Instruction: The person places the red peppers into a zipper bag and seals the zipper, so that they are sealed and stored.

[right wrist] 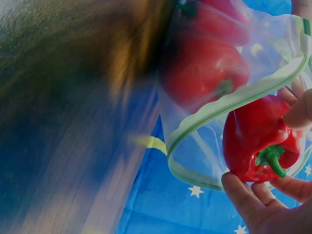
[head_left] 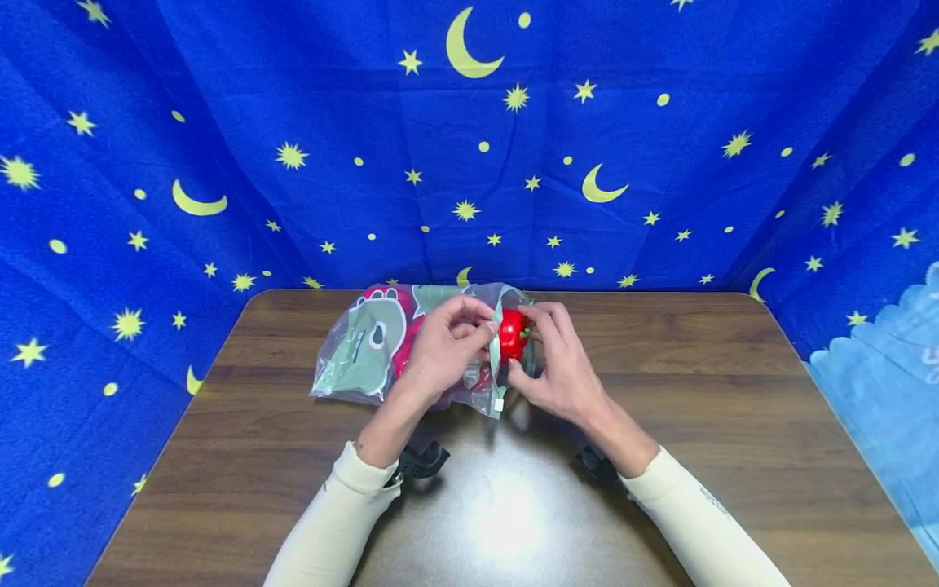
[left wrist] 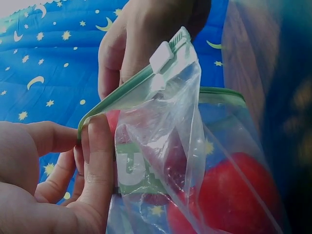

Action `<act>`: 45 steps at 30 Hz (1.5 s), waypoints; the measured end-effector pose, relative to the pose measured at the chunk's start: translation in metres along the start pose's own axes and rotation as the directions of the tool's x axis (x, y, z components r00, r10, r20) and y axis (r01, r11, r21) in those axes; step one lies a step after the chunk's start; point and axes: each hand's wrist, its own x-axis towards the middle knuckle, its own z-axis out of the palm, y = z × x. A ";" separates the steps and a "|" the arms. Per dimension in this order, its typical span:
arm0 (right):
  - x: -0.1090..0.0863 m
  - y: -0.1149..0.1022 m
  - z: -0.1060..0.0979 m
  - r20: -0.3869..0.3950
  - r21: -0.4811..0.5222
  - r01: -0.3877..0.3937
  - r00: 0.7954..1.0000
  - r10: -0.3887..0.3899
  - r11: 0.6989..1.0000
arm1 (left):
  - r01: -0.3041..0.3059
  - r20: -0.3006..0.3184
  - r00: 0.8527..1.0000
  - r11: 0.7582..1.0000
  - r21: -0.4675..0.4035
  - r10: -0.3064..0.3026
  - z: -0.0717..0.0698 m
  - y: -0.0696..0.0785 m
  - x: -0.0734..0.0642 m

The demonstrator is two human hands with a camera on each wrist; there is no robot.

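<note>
My left hand (head_left: 444,349) pinches the green zip edge of a clear zip bag (head_left: 374,350) near its mouth, thumb against fingers. With its fingertips my right hand (head_left: 561,367) holds a red bell pepper (right wrist: 261,139) at the bag's open mouth. The pepper's green stem (right wrist: 272,158) points out of the bag. More red peppers (right wrist: 204,73) show through the plastic, deeper inside. The white slider (left wrist: 161,57) sits at one end of the zip edge. In the head view the bag lies on its side with a printed cartoon figure on it.
Beneath the bag is a brown wooden table (head_left: 660,359), with a bright glare spot near its front. A blue curtain (head_left: 352,106) with yellow moons and stars stands behind it. Light blue cloth (head_left: 888,391) hangs at the right edge. Black wrist mounts (head_left: 421,461) are on both forearms.
</note>
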 end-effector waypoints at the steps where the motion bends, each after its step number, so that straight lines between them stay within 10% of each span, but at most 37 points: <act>1: 0.000 0.000 0.000 -0.003 0.007 0.006 1.000 -0.006 1.000 | -0.002 0.000 1.000 1.000 -0.003 0.002 0.000 0.000 0.000; 10: -0.002 0.003 0.004 -0.031 -0.054 -0.011 0.999 0.009 0.998 | -0.008 0.005 1.000 1.000 -0.014 0.008 0.003 0.002 0.000; 23: -0.003 0.010 0.010 0.278 0.003 0.068 0.958 -0.066 0.998 | -0.026 0.014 1.000 0.999 -0.026 0.027 0.001 0.001 0.000; 45: 0.003 0.018 -0.016 0.058 0.065 -0.002 0.998 -0.002 0.998 | 0.018 0.021 1.000 0.999 0.032 -0.018 0.001 0.000 0.001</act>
